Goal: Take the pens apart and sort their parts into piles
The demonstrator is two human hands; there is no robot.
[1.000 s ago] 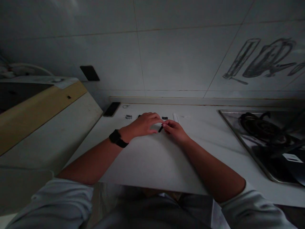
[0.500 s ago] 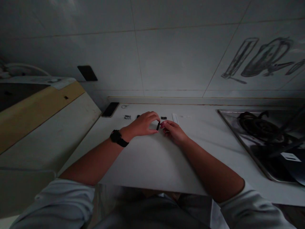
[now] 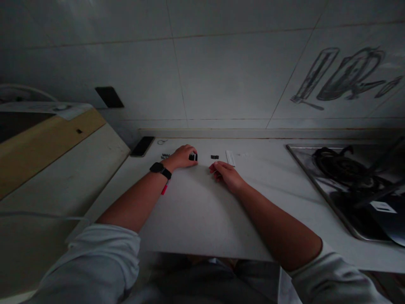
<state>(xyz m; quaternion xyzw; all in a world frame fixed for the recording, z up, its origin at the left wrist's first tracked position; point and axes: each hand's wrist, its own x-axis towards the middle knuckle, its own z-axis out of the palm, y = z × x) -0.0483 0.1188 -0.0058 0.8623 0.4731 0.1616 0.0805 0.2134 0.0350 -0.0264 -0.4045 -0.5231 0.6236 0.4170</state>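
Note:
Between thumb and fingertips, my left hand [image 3: 182, 156] grips a small black strip-like piece [image 3: 196, 157], held roughly upright. Other small black pieces [image 3: 191, 157] lie on the counter just behind it, partly hidden by that hand. My right hand [image 3: 226, 173] hovers over the counter to the right, its fingers pinched together; what is in them is too small to make out. Beyond the hands sits a short row of dark small parts [image 3: 214, 157]. A white strip [image 3: 230, 158] lies behind my right hand, with tiny clear bits [image 3: 243, 155] beside it.
Several small dark screw-like parts [image 3: 165, 156] and a red-ended pen-like item [image 3: 165, 187] lie by my left wrist. A phone [image 3: 142, 146] and a thin ring [image 3: 162, 142] are at the back left. A gas stove [image 3: 335, 202] stands right, a large box-like appliance [image 3: 63, 160] left.
My left hand has moved left with the black piece, away from my right hand to the other black pieces. My right hand has stayed almost in place. The red-ended item has come into view.

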